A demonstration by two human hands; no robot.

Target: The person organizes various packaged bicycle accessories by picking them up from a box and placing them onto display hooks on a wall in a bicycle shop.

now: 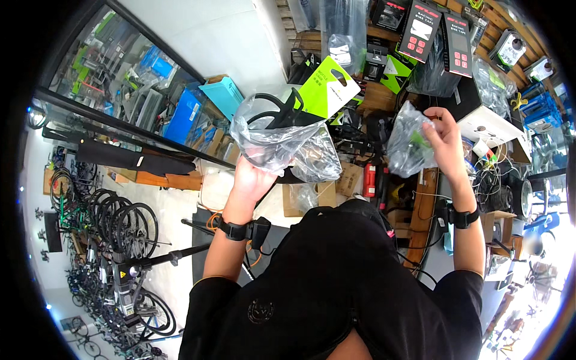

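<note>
My left hand (253, 178) supports a clear plastic bag (259, 143) from below, its fingers mostly hidden behind the film. Inside the bag sits a black bottle cage (277, 113) with curved arms. A green and white card (327, 89) with a cut-out slot stands up beside it; whether it is attached cannot be made out. To the right, my right hand (445, 139) is closed on the upper edge of another crumpled clear bag (408, 147), with something small and green inside. The two bags are apart, both raised in front of the shelves.
Black boxes (418, 31) and hanging clear packages fill the shelf ahead. A white box (492, 129) and tangled cables (489, 159) lie at the right. A glass cabinet (132, 78) stands at the left, with several bicycles (129, 225) below it. A red case (369, 180) is near my body.
</note>
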